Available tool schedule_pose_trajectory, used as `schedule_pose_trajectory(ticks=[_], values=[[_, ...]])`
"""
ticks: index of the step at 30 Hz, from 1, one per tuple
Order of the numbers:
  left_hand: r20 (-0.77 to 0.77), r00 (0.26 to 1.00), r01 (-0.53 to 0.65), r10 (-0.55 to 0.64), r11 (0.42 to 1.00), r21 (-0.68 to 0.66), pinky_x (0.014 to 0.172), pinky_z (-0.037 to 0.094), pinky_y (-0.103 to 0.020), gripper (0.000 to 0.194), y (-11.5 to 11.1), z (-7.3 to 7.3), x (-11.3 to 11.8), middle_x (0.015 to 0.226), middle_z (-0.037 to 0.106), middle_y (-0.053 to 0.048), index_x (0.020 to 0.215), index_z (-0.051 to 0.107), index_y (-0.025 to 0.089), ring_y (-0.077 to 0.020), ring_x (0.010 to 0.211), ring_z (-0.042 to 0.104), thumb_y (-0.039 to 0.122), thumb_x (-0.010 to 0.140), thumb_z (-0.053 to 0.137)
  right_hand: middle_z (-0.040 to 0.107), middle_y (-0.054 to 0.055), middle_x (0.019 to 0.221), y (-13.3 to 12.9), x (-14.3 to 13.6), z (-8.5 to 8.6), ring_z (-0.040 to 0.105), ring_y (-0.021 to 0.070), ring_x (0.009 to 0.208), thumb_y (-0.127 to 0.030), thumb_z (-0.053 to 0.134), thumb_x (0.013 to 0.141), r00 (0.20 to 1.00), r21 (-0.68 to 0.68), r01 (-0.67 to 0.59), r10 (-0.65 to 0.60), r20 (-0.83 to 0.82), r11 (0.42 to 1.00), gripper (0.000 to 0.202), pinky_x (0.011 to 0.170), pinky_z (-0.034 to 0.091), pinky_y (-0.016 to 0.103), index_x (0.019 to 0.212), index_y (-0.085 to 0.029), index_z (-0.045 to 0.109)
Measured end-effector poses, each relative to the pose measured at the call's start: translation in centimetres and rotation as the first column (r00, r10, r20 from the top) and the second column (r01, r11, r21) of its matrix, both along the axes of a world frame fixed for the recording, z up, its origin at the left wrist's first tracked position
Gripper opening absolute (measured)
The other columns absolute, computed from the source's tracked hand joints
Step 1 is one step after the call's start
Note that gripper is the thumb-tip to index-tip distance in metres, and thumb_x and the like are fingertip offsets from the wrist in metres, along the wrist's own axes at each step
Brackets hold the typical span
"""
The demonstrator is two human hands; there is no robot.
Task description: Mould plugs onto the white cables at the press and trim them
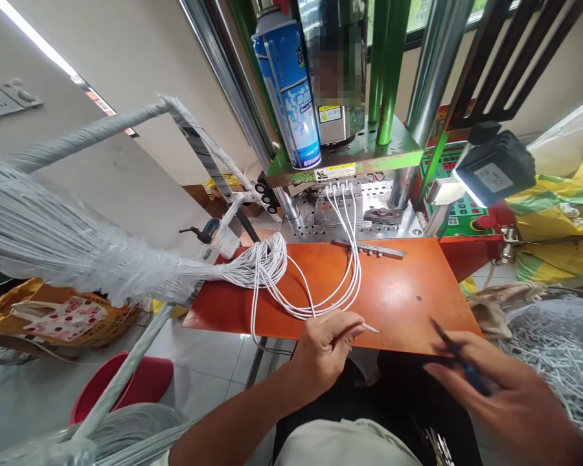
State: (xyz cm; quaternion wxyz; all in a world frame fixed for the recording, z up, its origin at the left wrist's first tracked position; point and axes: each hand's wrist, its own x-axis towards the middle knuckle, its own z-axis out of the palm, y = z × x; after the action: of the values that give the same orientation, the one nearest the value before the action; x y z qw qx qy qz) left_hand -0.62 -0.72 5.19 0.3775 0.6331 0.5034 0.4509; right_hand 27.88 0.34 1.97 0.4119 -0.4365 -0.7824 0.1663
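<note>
Closed at thumb and forefinger, the person's left grip [326,353] pinches a slim white piece [370,329], whose pale tip pokes out to the right above the near edge of the orange counter [403,285]. Its other end is hidden inside the fingers, so whether it joins the white cables [352,272] behind the hand cannot be told.

Right of it and well apart, the right grip [505,388] is wrapped around a dark tool [459,356], the thin end pointing up and left toward the counter. Both hand and tool are blurred; what kind of tool it is cannot be made out, and the right forearm runs out at the picture's edge.

From a coiled bundle [267,262] at the counter's left, the cables curve across the surface and up to a metal block [337,210] under the press plate [388,158]. A narrow metal bar [381,250] lies at the far edge, partly covered by cables. Above, a blue spray can [291,90] is cut off at the top, and the patch beside it is pixelated. Small silvery items [440,446] at the bottom edge are cropped and unclear.
</note>
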Motion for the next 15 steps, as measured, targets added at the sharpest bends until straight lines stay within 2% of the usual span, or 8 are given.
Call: schedule_pose_trajectory(ticks=[3, 5, 7, 10, 11, 13, 15], values=[[-0.055, 0.998, 0.021, -0.023, 0.999, -0.037, 0.074, 0.045, -0.026, 0.025, -0.4, 0.2, 0.4, 0.077, 0.066, -0.006, 0.092, 0.078, 0.018, -0.0156, 0.072, 0.058, 0.033, 0.103, 0.062, 0.073, 0.002, 0.087, 0.5, -5.3, 1.6, 0.069, 0.0129, 0.072, -0.041, 0.071, 0.097, 0.965, -0.204, -0.187, 0.140, -0.224, 0.961, 0.020, 0.064, 0.056, 0.020, 0.097, -0.021, 0.074], [-0.018, 0.999, 0.038, -0.041, 0.992, -0.119, 0.068, 0.043, -0.024, 0.029, -0.7, 0.3, 0.5, 0.075, 0.064, -0.005, 0.089, 0.075, 0.017, -0.0133, 0.067, 0.056, 0.037, 0.104, 0.060, 0.067, 0.000, 0.075, 1.0, -7.7, 2.3, 0.062, 0.0111, 0.062, -0.041, 0.065, 0.099, 0.931, -0.317, -0.236, 0.120, -0.346, 0.919, 0.025, 0.057, 0.052, 0.020, 0.090, -0.020, 0.073], [0.108, 0.993, 0.081, -0.055, 0.964, -0.252, 0.056, 0.040, -0.022, 0.032, -0.7, 0.1, 0.5, 0.070, 0.061, -0.002, 0.089, 0.072, 0.014, -0.0098, 0.057, 0.052, 0.042, 0.102, 0.062, 0.063, -0.001, 0.069, 1.7, -8.9, 2.2, 0.057, 0.0109, 0.059, -0.047, 0.066, 0.097, 0.906, -0.431, -0.267, 0.072, -0.418, 0.862, 0.031, 0.055, 0.048, 0.021, 0.086, -0.019, 0.072], [0.388, 0.921, 0.221, -0.027, 0.858, -0.464, 0.039, 0.030, -0.018, 0.035, -0.3, -0.6, 0.5, 0.062, 0.061, 0.001, 0.092, 0.066, 0.013, -0.0058, 0.039, 0.044, 0.048, 0.097, 0.068, 0.064, 0.001, 0.070, 2.5, -9.1, 1.3, 0.057, 0.0130, 0.062, -0.055, 0.070, 0.093, 0.888, -0.520, -0.285, 0.017, -0.460, 0.805, 0.039, 0.058, 0.050, 0.024, 0.084, -0.017, 0.071], [0.476, 0.879, 0.275, -0.002, 0.818, -0.505, 0.035, 0.027, -0.017, 0.036, 0.0, -1.0, 0.5, 0.060, 0.062, 0.001, 0.094, 0.063, 0.014, -0.0062, 0.035, 0.045, 0.049, 0.096, 0.069, 0.064, 0.001, 0.070, 2.7, -8.9, 0.9, 0.057, 0.0136, 0.063, -0.056, 0.069, 0.094, 0.893, -0.524, -0.270, 0.007, -0.450, 0.808, 0.041, 0.059, 0.050, 0.025, 0.083, -0.017, 0.070], [0.621, 0.782, 0.365, 0.055, 0.768, -0.527, 0.030, 0.027, -0.016, 0.035, 0.4, -1.8, 0.3, 0.058, 0.066, 0.001, 0.096, 0.058, 0.017, -0.0098, 0.032, 0.050, 0.050, 0.095, 0.070, 0.064, 0.002, 0.072, 2.6, -8.6, 0.2, 0.059, 0.0143, 0.065, -0.056, 0.059, 0.101, 0.917, -0.480, -0.199, -0.009, -0.398, 0.854, 0.043, 0.058, 0.048, 0.025, 0.083, -0.018, 0.068], [0.712, 0.695, 0.405, 0.099, 0.764, -0.502, 0.028, 0.031, -0.017, 0.034, 0.8, -2.5, 0.2, 0.057, 0.068, 0.000, 0.095, 0.054, 0.018, -0.0133, 0.031, 0.054, 0.049, 0.095, 0.068, 0.063, 0.002, 0.072, 2.3, -8.3, -0.3, 0.059, 0.0136, 0.064, -0.049, 0.048, 0.108, 0.954, -0.350, -0.111, 0.000, -0.301, 0.930, 0.045, 0.058, 0.045, 0.025, 0.080, -0.019, 0.065]])
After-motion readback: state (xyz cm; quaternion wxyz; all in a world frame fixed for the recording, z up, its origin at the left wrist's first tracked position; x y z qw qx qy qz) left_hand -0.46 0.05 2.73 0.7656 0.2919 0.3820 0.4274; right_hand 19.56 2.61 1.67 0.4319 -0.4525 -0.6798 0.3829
